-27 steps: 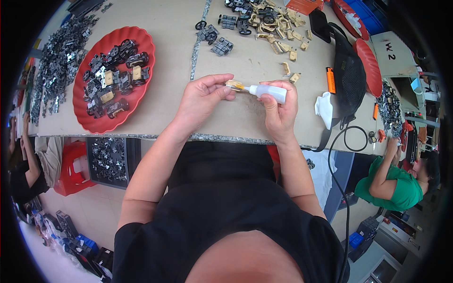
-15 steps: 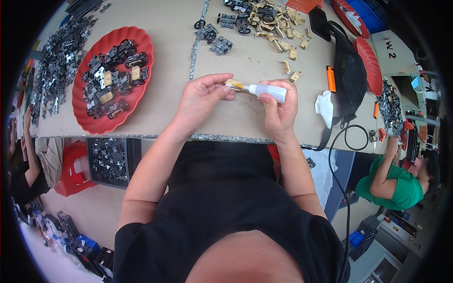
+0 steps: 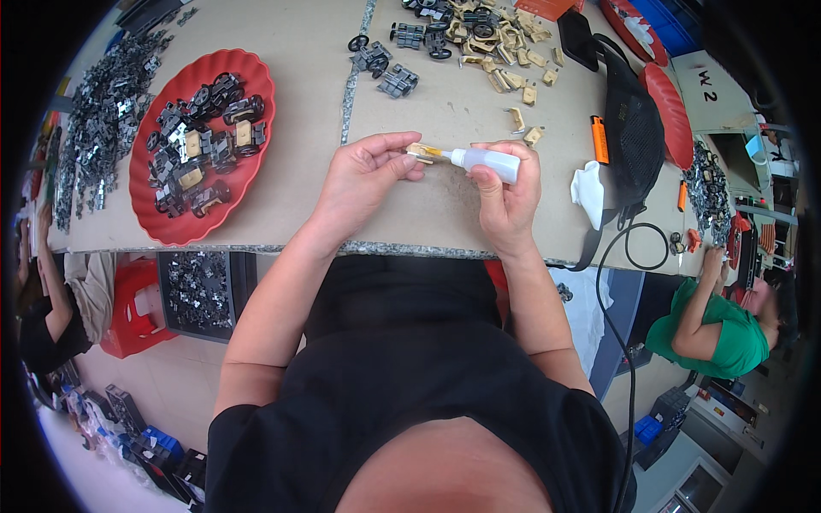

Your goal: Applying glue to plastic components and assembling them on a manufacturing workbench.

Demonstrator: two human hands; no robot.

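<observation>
My left hand point(image 3: 363, 179) pinches a small tan plastic part point(image 3: 421, 153) above the table point(image 3: 299, 128). My right hand point(image 3: 506, 198) grips a small white glue bottle point(image 3: 489, 162) lying sideways, its yellow nozzle touching the tan part. Both hands hover just past the table's near edge.
A red plate point(image 3: 162, 224) of dark and tan toy-car pieces sits at the left, beside a heap of grey parts point(image 3: 103, 94). More tan pieces and wheeled chassis point(image 3: 479, 34) lie at the back. An orange lighter point(image 3: 599, 139), white tissue point(image 3: 588, 190), black bag point(image 3: 634, 128) and cable are right. A person in green point(image 3: 710, 329) sits lower right.
</observation>
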